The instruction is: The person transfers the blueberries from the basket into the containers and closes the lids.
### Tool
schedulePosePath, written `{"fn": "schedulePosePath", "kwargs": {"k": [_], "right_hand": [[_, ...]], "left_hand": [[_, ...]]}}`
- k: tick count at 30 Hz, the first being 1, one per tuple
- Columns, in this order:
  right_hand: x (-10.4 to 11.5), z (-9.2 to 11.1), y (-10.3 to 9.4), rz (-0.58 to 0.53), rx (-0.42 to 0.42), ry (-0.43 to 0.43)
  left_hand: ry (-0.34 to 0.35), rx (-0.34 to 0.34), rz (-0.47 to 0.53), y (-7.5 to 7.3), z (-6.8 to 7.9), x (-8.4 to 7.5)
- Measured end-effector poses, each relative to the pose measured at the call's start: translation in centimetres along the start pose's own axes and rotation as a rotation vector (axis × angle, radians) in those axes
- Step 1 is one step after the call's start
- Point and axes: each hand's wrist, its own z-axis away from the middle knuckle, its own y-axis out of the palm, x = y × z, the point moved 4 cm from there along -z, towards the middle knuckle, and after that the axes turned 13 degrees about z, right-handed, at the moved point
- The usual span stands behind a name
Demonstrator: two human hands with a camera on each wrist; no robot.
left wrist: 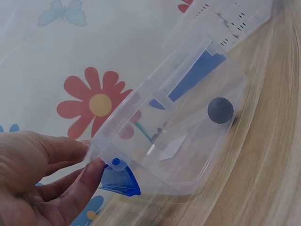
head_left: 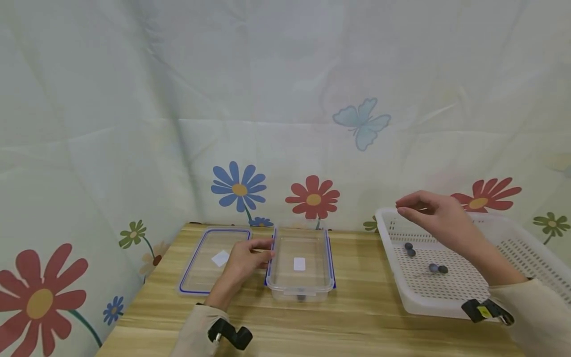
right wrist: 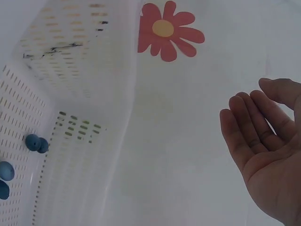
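Observation:
A clear plastic food container [head_left: 300, 286] with blue side latches stands on the table. My left hand [head_left: 243, 259] pinches its left rim between thumb and fingers, just above a blue latch [left wrist: 121, 181] in the left wrist view. Inside the container, near its front end, lies one dark blueberry [left wrist: 220, 110]. My right hand [head_left: 439, 220] hangs in the air above the left part of a white perforated basket [head_left: 403, 292]. Its fingers bend loosely, and the right wrist view shows nothing in the palm [right wrist: 277, 165]. Several blueberries [head_left: 433, 267] lie on the basket's floor.
A clear lid [head_left: 200, 272] with a blue seal lies flat on the wooden table [head_left: 357, 317], left of the container. Behind everything hangs a pale curtain [head_left: 285, 99] printed with flowers and a butterfly. The basket stands at the right side of the table.

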Motion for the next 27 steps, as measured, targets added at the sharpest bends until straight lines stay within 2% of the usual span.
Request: {"fn": "schedulePosePath", "kwargs": {"k": [14,27], "right_hand": [[-4.8,1.3,0.3,0.097,0.03,0.065],[-8.2,2.8,1.5,0.103,0.099,0.11]], "left_hand": [[-0.017,-0.009,0.007,-0.2,-0.2,0.2],[-0.013,-0.002,0.005,-0.2,-0.3,0.3]]}}
